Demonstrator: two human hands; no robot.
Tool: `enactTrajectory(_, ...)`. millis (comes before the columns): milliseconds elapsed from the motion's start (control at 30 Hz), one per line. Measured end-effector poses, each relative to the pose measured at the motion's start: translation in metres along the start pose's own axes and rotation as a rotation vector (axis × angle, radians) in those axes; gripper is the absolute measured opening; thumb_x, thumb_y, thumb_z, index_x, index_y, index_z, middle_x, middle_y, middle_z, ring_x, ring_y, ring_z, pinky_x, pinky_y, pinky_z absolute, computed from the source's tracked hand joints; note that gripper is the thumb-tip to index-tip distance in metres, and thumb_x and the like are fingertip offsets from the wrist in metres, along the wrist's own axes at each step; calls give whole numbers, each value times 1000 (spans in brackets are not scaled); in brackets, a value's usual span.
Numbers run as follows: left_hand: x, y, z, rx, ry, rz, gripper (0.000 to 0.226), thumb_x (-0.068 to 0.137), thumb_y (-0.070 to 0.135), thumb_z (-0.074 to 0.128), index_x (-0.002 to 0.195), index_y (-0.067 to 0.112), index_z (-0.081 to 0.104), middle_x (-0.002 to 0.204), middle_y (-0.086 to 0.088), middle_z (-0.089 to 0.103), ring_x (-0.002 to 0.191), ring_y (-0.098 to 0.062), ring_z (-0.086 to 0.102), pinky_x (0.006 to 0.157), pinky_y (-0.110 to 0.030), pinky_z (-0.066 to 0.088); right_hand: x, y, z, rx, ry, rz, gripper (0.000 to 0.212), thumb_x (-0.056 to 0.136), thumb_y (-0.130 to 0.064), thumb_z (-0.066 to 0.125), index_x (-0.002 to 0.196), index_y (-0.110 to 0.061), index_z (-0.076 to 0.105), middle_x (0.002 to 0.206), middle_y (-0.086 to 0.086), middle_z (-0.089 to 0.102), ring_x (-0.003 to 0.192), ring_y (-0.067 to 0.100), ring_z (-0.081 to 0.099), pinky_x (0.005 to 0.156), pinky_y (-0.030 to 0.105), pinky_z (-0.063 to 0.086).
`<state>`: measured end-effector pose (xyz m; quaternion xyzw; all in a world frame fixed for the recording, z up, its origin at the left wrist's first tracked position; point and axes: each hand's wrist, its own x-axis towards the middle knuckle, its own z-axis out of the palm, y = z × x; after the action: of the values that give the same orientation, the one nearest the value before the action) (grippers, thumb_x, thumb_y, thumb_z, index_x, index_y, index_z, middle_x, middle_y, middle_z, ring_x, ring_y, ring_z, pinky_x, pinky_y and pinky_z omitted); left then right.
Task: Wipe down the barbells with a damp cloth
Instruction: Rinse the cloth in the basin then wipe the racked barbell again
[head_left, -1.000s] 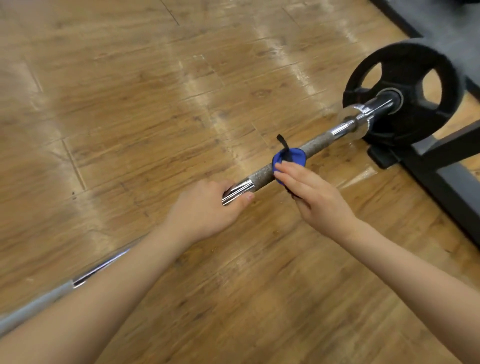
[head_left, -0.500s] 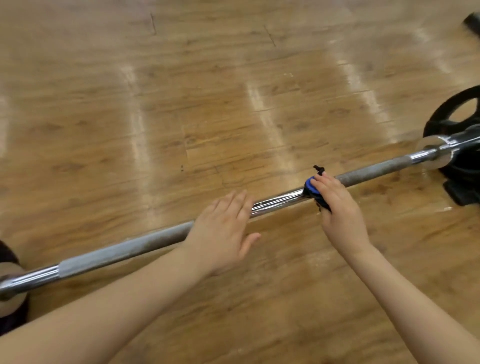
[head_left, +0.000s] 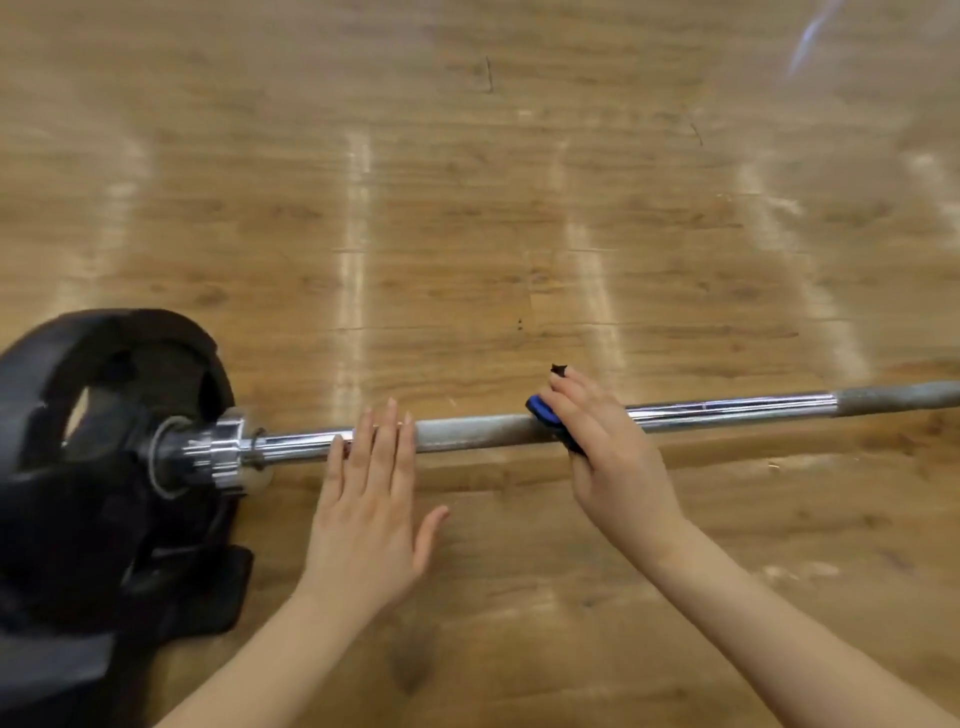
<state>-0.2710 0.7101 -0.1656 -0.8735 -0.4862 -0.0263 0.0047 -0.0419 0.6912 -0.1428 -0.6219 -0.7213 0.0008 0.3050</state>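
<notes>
From the head view, one barbell (head_left: 467, 434) lies across a wooden plank floor (head_left: 467, 208), its bar a long round steel rod with two bright chromed stretches and two dull grey, rough-looking knurled stretches. One black weight plate (head_left: 104, 395), round with cut-out grip holes, sits on the bar's end to the left of the left hand (head_left: 371, 499), behind a shiny ridged chrome collar (head_left: 226, 449). Below the plate stands a dark block-shaped support (head_left: 156, 587); its exact form is unclear.

Two bare hands are in view. The left hand lies flat, fingers straight and close together, thumb spread to the side, its fingertips resting on the bar where chrome meets knurling. It holds nothing.

The right hand (head_left: 608, 452) is on the bar well apart from the left hand, on that hand's right side. It presses one small blue cloth (head_left: 543, 408) against the bar, fingers laid over it and bent down around the rod. A dark edge of the cloth shows beneath the hand, and a small black tab (head_left: 559, 370) pokes out past the fingertips.

The floor is glossy, with pale streaks of reflected light.
</notes>
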Motion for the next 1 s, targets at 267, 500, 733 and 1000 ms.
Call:
enactTrajectory(267, -26, -43, -8, 19, 5, -99, 79, 89, 49, 33, 143, -9, 28, 150, -27, 30, 140, -37, 26, 113, -47, 18, 0, -19, 25, -78, -185, -112, 56, 72, 5, 32, 120, 4, 60, 123, 17, 61, 119, 28, 50, 107, 34, 33)
enactTrajectory(500, -30, -52, -13, 30, -11, -81, 79, 89, 50, 32, 138, -11, 38, 146, -29, 36, 136, -40, 35, 111, -45, 21, 21, -52, 39, -70, -6, -60, 51, 73, 4, 32, 111, 7, 65, 118, 22, 63, 116, 28, 51, 104, 34, 36)
enactTrajectory(733, -28, -50, -17, -31, 4, -113, 77, 87, 48, 33, 134, -12, 44, 141, -30, 43, 132, -40, 42, 109, -43, 23, 17, -59, 51, -143, -257, -222, 57, 70, 7, 34, 119, 3, 62, 123, 16, 62, 114, 31, 57, 103, 35, 38)
enactTrajectory(1000, -29, -47, -8, -37, 46, -142, 78, 86, 48, 34, 138, -11, 34, 146, -29, 36, 137, -38, 34, 113, -42, 17, 31, -94, 59, -93, -189, -348, 46, 82, -2, 35, 118, 5, 62, 123, 20, 61, 117, 33, 56, 101, 39, 42)
